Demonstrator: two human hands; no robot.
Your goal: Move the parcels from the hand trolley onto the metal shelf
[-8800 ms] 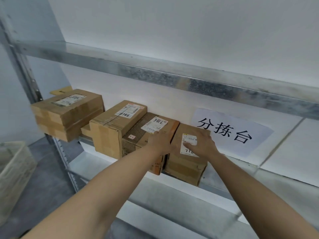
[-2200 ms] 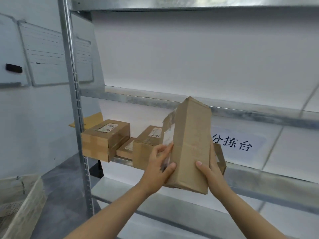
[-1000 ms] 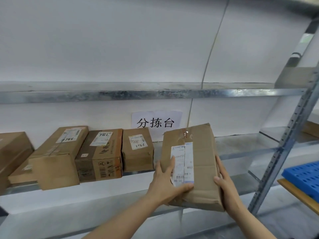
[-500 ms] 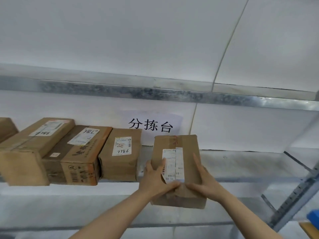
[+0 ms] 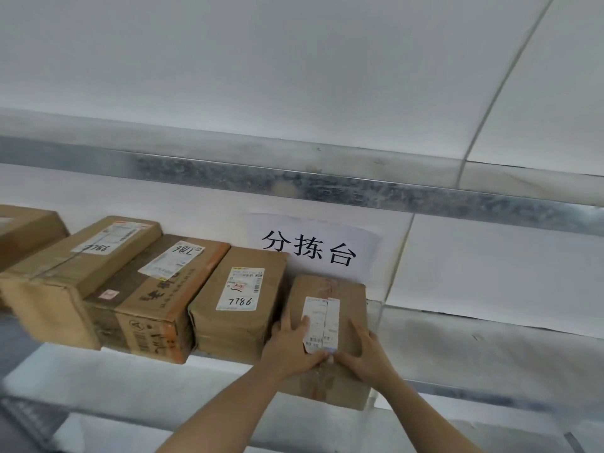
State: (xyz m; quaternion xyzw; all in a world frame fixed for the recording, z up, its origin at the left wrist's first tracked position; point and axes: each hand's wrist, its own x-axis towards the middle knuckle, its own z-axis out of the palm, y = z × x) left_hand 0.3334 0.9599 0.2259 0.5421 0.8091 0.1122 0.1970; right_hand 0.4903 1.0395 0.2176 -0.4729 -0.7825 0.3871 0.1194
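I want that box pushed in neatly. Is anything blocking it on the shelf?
Nothing visible blocks it. The parcel lies on the metal shelf beside the neighbouring parcel, left hand and right hand resting on top.

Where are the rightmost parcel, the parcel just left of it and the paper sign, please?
rightmost parcel [image 5: 348, 299]: head view, bare cardboard top beside its label.
parcel left of it [image 5: 241, 289]: head view, its white label.
paper sign [image 5: 309, 253]: head view, the middle character.

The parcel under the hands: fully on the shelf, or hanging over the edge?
Hanging over. The parcel lies flat on the shelf, its near end past the front edge.
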